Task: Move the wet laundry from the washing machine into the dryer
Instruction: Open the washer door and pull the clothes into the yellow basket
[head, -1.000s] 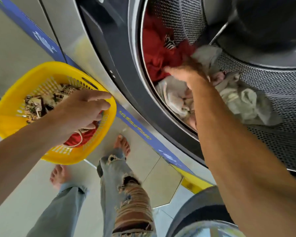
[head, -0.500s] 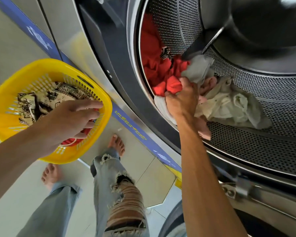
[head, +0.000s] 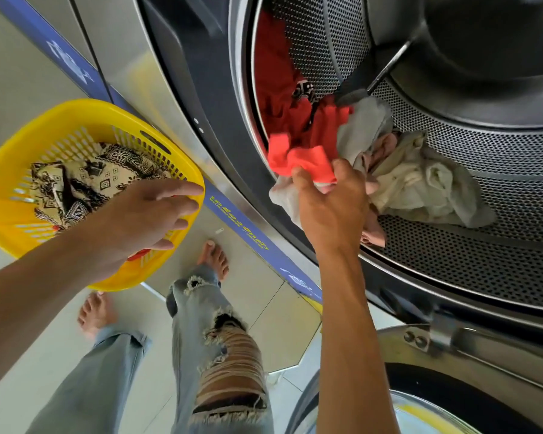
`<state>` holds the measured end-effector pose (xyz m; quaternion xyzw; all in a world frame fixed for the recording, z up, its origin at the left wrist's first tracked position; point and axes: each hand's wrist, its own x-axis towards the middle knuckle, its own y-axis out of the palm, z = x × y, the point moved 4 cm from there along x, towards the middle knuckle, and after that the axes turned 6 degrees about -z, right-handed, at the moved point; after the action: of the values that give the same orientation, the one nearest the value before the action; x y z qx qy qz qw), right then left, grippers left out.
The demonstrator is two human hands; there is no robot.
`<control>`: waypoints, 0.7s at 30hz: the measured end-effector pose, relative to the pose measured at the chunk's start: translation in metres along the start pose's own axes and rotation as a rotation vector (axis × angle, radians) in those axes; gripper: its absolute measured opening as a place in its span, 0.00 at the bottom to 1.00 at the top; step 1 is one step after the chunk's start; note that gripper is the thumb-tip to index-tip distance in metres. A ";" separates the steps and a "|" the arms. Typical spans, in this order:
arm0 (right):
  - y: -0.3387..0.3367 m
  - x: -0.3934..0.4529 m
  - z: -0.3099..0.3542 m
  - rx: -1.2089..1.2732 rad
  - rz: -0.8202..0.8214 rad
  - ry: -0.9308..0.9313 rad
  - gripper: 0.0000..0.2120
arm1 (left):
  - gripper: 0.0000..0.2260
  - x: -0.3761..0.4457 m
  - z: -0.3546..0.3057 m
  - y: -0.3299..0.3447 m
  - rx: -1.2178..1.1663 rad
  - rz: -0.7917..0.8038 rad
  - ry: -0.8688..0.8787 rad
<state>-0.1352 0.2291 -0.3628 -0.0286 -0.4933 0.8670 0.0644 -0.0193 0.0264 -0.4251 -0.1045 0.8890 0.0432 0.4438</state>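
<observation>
1. Since a second ago, the right hand [head: 331, 208] has drawn back from deep in the drum toward the door opening, and it is now dragging a bunch of laundry with it.
2. The right hand is closing tightly around an orange-red cloth [head: 298, 158] and a grey-white cloth [head: 284, 198], with the fingers curling into the folds.
3. The left hand [head: 145, 220] is gripping the near rim of a yellow plastic laundry basket [head: 10, 211], with the thumb lying over the top edge and the fingers wrapping underneath.
4. The basket is oval with slotted walls, and it is holding a cream cloth with a black geometric print [head: 85, 180] and a scrap of red beneath the hand.
5. More laundry is lying inside the perforated steel drum [head: 470, 270]: a red garment [head: 273, 89] is clinging to the left wall, while a crumpled pale cream garment [head: 420, 183] and a pink piece [head: 373, 233] are resting on the bottom.
6. The machine front is brushed metal, with a dark door ring and a blue strip [head: 239, 220] carrying yellow lettering.
7. Below, the person is standing barefoot in ripped light-blue jeans [head: 220, 355] on a pale tiled floor [head: 273, 321].
</observation>
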 end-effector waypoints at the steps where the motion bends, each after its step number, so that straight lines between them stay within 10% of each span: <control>1: -0.005 -0.005 0.008 -0.001 0.033 -0.013 0.10 | 0.14 -0.001 -0.001 0.003 0.001 0.003 0.001; 8: -0.007 -0.041 0.017 0.022 0.757 -0.020 0.07 | 0.13 -0.009 -0.006 0.025 -0.016 0.039 0.002; 13: -0.050 0.041 -0.044 0.120 0.259 0.121 0.11 | 0.12 -0.011 -0.007 0.023 -0.015 0.031 0.012; 16: -0.036 0.079 -0.077 0.013 0.250 0.183 0.25 | 0.12 -0.012 -0.004 0.023 -0.009 0.022 -0.003; 21: -0.001 0.081 -0.090 -0.102 0.201 0.120 0.15 | 0.12 -0.014 0.005 0.025 0.023 0.043 -0.030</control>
<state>-0.2055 0.3176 -0.4066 -0.1332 -0.5264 0.8397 0.0050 -0.0126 0.0539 -0.4171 -0.0797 0.8847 0.0438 0.4573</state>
